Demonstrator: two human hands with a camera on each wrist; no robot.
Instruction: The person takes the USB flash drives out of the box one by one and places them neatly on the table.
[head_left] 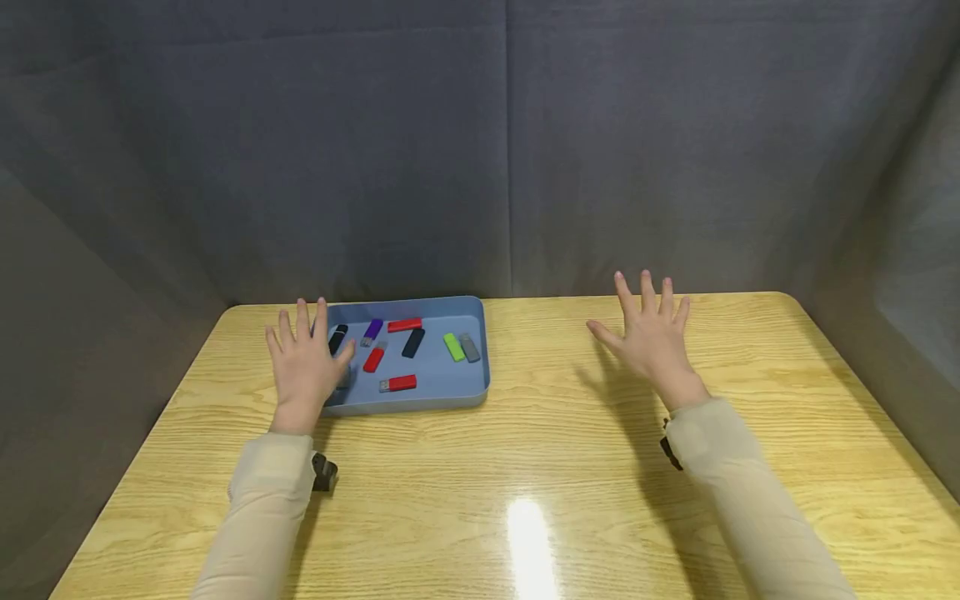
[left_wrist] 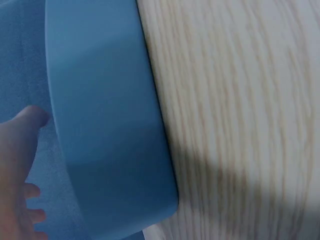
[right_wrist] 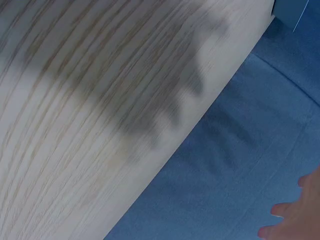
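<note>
My left hand (head_left: 302, 367) hovers with fingers spread over the left end of a blue-grey tray (head_left: 480, 392), hiding part of it. Several USB sticks lie in that tray: a purple one (head_left: 372, 332), a black one (head_left: 413, 342), a lime green one (head_left: 453, 347) beside a grey one (head_left: 469, 347), and red ones, such as the red stick (head_left: 402, 382) near the front wall. Another black stick (head_left: 338, 337) shows just past my left thumb. Well to the right of the tray, my right hand (head_left: 652, 342) is held above the table, fingers spread, with nothing in it.
The wood-grain table (head_left: 570, 450) carries the tray at its far left part. Dark grey cloth (head_left: 637, 150) hangs behind the far edge and along both sides. A bright reflection (head_left: 531, 542) lies on the near part of the tabletop. Both wrists wear dark devices.
</note>
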